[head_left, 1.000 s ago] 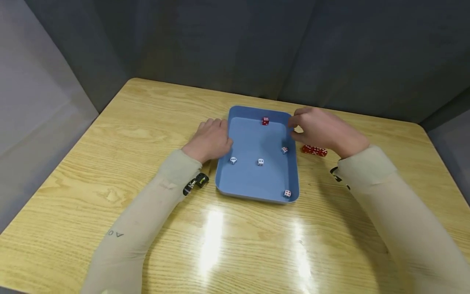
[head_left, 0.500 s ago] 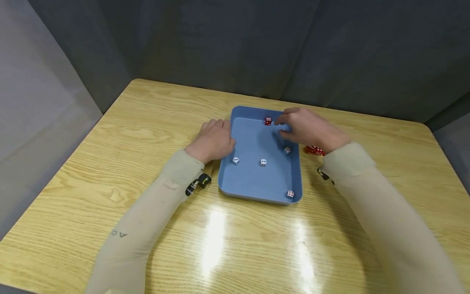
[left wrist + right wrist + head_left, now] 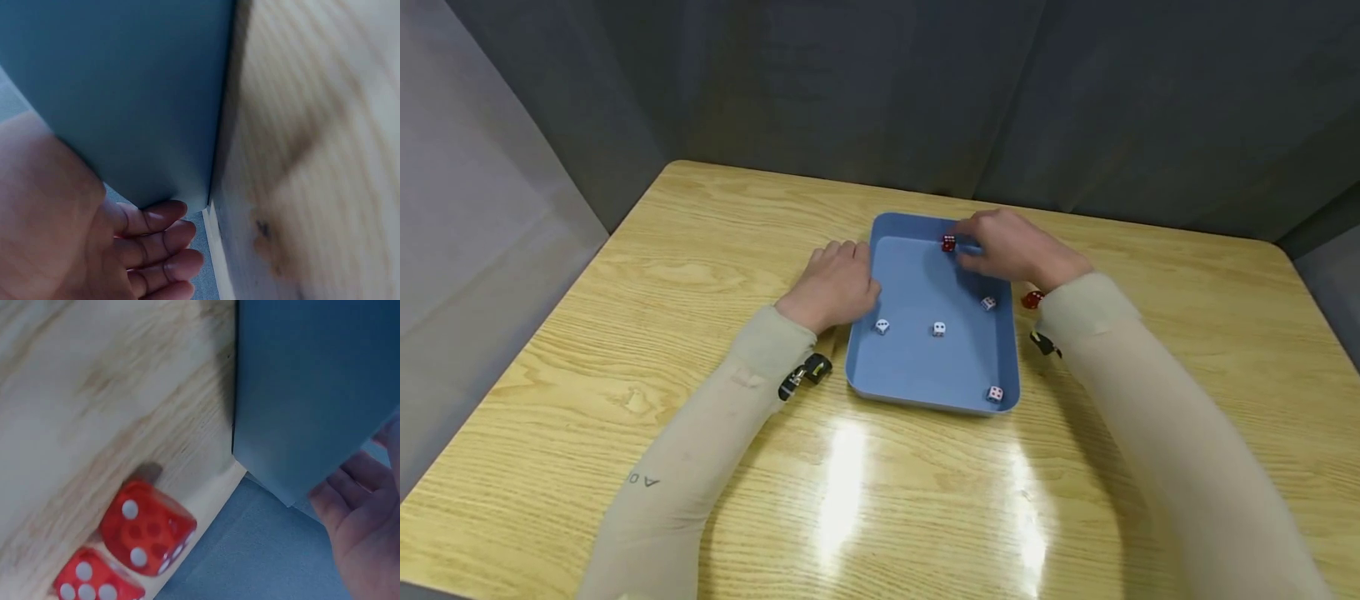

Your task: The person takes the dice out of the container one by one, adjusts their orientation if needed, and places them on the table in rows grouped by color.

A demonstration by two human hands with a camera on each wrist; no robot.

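Head view, upper centre: the right hand [image 3: 1011, 248] closes its fingertips around a red die [image 3: 949, 243] inside the shallow blue plastic tray [image 3: 925, 398]. Left hand [image 3: 835, 283] rests relaxed against the tray's side. Lifting the die likely needs a firm pinch.

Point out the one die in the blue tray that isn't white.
The red die at the tray's far end, right by the right hand's fingertips. The other four dice in the tray are white.

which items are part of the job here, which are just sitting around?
In use: blue tray, red die in tray at right hand, left hand against tray's side, red dice on table.
Idle: four white dice in tray.
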